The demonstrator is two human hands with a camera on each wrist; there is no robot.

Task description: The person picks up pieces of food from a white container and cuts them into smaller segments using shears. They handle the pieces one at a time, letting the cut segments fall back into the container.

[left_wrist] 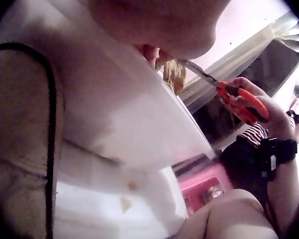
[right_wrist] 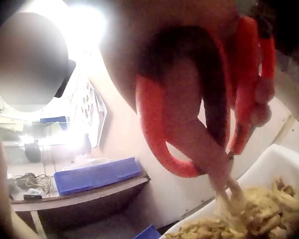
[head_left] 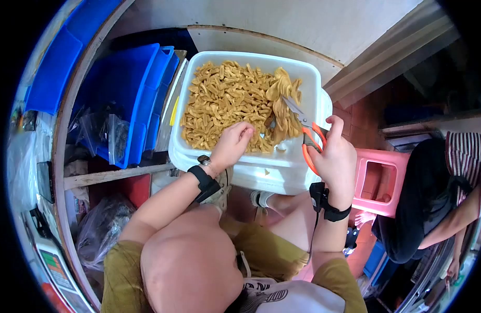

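Note:
A white plastic tub (head_left: 318, 78) holds a thick layer of short yellow-brown pieces (head_left: 224, 99). Along its right side lies a clump of larger, wrinkled, leaf-like pieces (head_left: 284, 86) of the same colour. My right hand (head_left: 338, 156) grips scissors (head_left: 314, 136) with orange and black handles, a finger or thumb through one loop. Their metal blades point up and left, overlapping the clump. My left hand (head_left: 232, 146) is over the tub's front part with curled fingers, thumb close to the index finger, right at the small pieces; I cannot tell whether it pinches one.
Blue plastic bins (head_left: 120, 99) stand on a shelf at the left, with clear plastic bags (head_left: 118, 138) beside them. A pink stool (head_left: 380, 182) is at the right, and another person in a striped top (head_left: 464, 156) sits past it. Below the tub is a white lid-like surface (head_left: 251, 175).

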